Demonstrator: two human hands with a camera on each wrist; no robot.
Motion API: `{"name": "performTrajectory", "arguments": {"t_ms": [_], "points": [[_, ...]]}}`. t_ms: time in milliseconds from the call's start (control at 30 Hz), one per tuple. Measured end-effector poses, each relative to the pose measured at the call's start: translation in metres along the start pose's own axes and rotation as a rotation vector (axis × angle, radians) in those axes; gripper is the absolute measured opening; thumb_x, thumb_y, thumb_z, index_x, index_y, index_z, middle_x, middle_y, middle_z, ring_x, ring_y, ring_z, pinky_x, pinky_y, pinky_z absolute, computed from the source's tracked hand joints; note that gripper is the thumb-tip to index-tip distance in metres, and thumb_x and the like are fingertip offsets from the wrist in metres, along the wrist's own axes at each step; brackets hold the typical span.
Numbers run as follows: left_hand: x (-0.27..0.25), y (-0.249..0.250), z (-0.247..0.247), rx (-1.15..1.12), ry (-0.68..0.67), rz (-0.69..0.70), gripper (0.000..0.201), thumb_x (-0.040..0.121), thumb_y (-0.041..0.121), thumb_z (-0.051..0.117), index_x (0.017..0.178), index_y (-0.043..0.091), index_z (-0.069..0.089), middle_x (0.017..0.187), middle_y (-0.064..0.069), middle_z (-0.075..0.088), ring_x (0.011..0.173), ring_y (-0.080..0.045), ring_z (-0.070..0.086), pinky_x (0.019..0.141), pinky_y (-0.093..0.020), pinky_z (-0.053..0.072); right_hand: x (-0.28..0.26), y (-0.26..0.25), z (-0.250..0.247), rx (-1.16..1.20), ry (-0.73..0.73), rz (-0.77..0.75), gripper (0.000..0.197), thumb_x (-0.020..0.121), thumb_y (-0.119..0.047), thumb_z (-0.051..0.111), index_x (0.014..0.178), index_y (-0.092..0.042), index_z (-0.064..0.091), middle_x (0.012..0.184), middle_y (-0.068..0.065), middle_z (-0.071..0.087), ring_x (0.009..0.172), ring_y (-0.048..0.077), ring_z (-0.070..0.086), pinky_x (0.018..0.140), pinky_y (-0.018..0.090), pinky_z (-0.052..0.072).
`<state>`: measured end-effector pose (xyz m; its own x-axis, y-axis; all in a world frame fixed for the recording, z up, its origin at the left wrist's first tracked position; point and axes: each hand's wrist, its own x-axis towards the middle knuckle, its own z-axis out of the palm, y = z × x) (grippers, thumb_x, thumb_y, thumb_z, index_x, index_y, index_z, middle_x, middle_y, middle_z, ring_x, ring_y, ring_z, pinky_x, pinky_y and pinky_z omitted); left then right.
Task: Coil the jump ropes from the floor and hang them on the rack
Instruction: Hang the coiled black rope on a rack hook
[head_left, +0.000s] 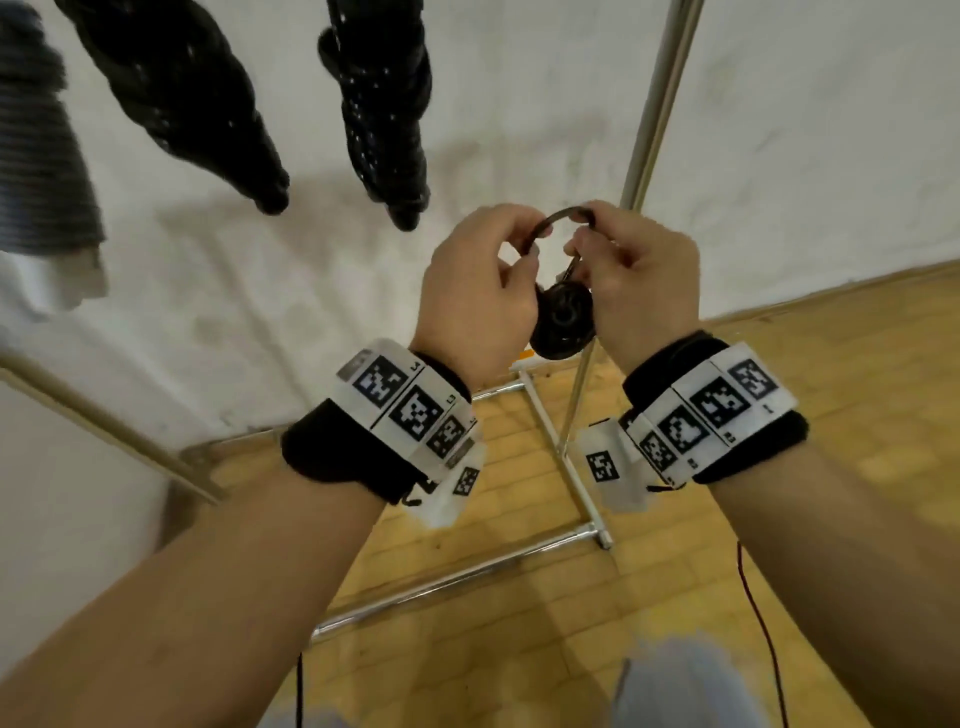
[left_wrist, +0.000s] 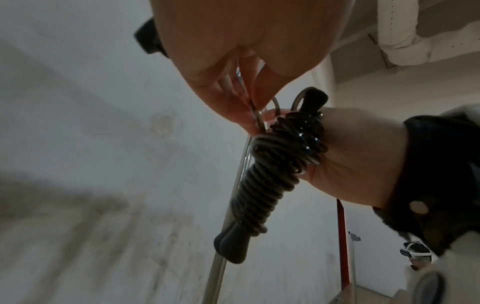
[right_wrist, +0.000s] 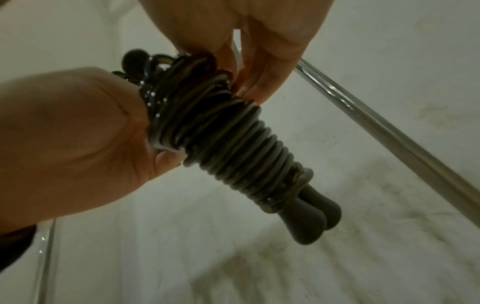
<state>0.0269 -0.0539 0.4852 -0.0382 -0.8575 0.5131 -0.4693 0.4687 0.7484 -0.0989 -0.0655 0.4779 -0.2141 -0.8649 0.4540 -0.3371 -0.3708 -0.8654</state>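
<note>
Both hands hold one coiled black jump rope (head_left: 563, 322) at chest height in front of the white wall. The cord is wound tightly round its two handles (right_wrist: 314, 218), which point down. A free loop of cord (head_left: 563, 213) arches above the bundle. My left hand (head_left: 524, 252) pinches the loop's left end, and my right hand (head_left: 582, 236) pinches its right end. In the wrist views both palms flank the top of the bundle (left_wrist: 272, 174). Two other coiled ropes (head_left: 176, 93) (head_left: 384, 104) hang from the rack above, to the left.
The rack's metal upright (head_left: 660, 104) rises just behind my right hand, and its base bars (head_left: 561, 457) lie on the wooden floor below. A grey garment (head_left: 36, 145) hangs at the far left. A thin red cable (head_left: 753, 597) trails on the floor.
</note>
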Motion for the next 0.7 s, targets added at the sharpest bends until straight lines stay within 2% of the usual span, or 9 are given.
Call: {"name": "performTrajectory", "arguments": {"t_ms": [100,233,300,400,467,567,633,700], "points": [[0.018,0.036,-0.008,-0.042,0.020,-0.051,0.017,0.089,0.007,0.053,0.098,0.019,0.060,0.095,0.007,0.060,0.076,-0.019,0.064,0.070,-0.040,0.054,0.016,-0.041,-0.021,-0.023,-0.040,0.072,0.022,0.088,-0.005,0.053,0.098,-0.014,0.070,0.076,-0.001,0.064,0.069,0.017,0.064,0.069,0.025,0.053],[0.036,0.089,-0.032,-0.063,-0.003,-0.127,0.016,0.090,0.009,0.054,0.102,0.016,0.061,0.095,0.006,0.061,0.074,-0.017,0.064,0.065,-0.026,0.050,0.033,-0.102,-0.046,-0.014,-0.083,0.173,0.022,0.089,-0.009,0.056,0.100,-0.023,0.069,0.079,-0.005,0.066,0.068,0.007,0.063,0.067,0.016,0.052],[0.045,0.113,-0.047,-0.040,-0.018,-0.143,0.016,0.090,0.012,0.054,0.104,0.016,0.062,0.094,0.008,0.060,0.074,-0.013,0.063,0.066,-0.022,0.049,0.043,-0.129,-0.054,-0.025,-0.102,0.181,0.022,0.088,-0.009,0.057,0.100,-0.025,0.067,0.082,-0.005,0.067,0.067,0.006,0.064,0.068,0.020,0.054],[0.062,0.144,-0.069,-0.006,-0.004,-0.200,0.016,0.090,0.013,0.057,0.103,0.015,0.065,0.094,0.008,0.063,0.078,-0.015,0.066,0.069,-0.025,0.052,0.059,-0.164,-0.063,-0.006,-0.132,0.219,0.028,0.087,-0.008,0.059,0.086,-0.036,0.055,0.081,-0.007,0.066,0.065,0.008,0.066,0.065,0.028,0.057],[0.075,0.158,-0.081,0.017,0.020,-0.253,0.016,0.090,0.013,0.058,0.103,0.014,0.067,0.093,0.007,0.065,0.077,-0.015,0.066,0.072,-0.030,0.054,0.070,-0.181,-0.064,-0.002,-0.161,0.239,0.026,0.087,-0.008,0.059,0.085,-0.033,0.054,0.081,-0.009,0.065,0.067,0.008,0.066,0.064,0.026,0.056],[0.096,0.174,-0.095,0.086,0.054,-0.304,0.015,0.090,0.013,0.059,0.099,0.019,0.069,0.085,0.013,0.064,0.075,-0.010,0.065,0.072,-0.026,0.053,0.089,-0.198,-0.061,-0.001,-0.214,0.243,0.021,0.089,-0.010,0.056,0.085,-0.030,0.052,0.081,-0.006,0.065,0.067,0.006,0.065,0.062,0.019,0.053],[0.108,0.179,-0.099,0.108,0.070,-0.364,0.016,0.089,0.012,0.059,0.091,0.025,0.067,0.078,0.020,0.061,0.073,-0.006,0.064,0.072,-0.024,0.052,0.101,-0.204,-0.058,-0.025,-0.251,0.240,0.022,0.090,-0.012,0.054,0.083,-0.032,0.050,0.079,-0.005,0.065,0.068,0.008,0.065,0.062,0.020,0.053],[0.117,0.180,-0.100,0.054,0.076,-0.486,0.013,0.089,0.012,0.060,0.090,0.023,0.067,0.081,0.014,0.065,0.076,-0.011,0.066,0.077,-0.033,0.055,0.110,-0.206,-0.055,-0.061,-0.295,0.233,0.021,0.090,-0.012,0.052,0.083,-0.031,0.049,0.077,-0.007,0.064,0.070,0.012,0.064,0.066,0.026,0.053]]}}
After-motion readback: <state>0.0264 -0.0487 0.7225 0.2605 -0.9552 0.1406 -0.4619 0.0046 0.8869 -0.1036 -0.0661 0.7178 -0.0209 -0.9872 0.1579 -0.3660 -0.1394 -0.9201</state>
